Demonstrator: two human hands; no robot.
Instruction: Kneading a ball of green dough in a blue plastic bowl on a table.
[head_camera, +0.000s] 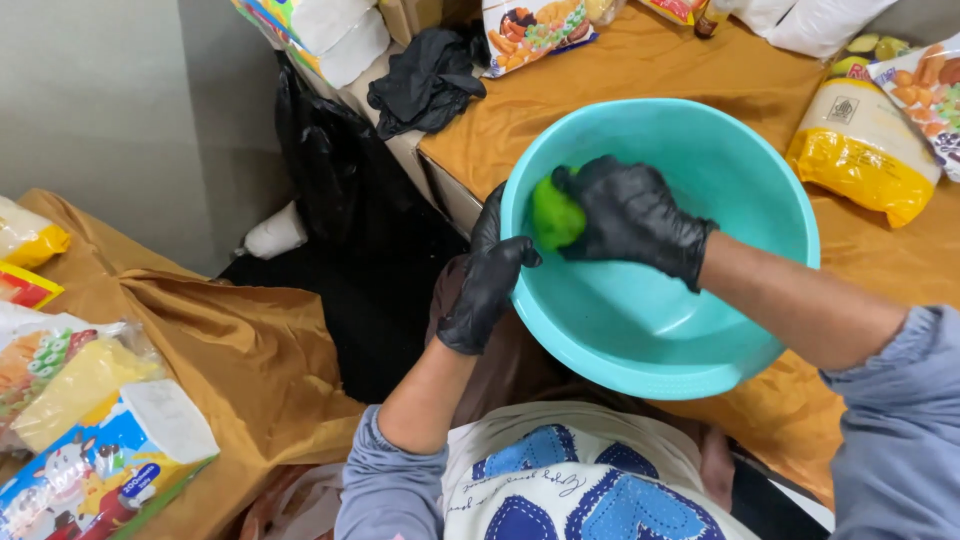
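Observation:
A large turquoise plastic basin (700, 330) is tilted toward me over the edge of a table draped in ochre cloth. My left hand (487, 282), in a black glove, grips the basin's left rim. My right hand (630, 215), also in a black glove, is inside the basin and presses a bright green sponge (555, 215) against the inner wall near the rim.
A yellow and white food bag (862, 150) lies on the ochre-draped table (640, 70) to the right, with more snack packets behind. A black cloth (425, 80) lies at the table corner. Packets and a carton (105, 465) sit on the left table. Dark bags fill the gap between.

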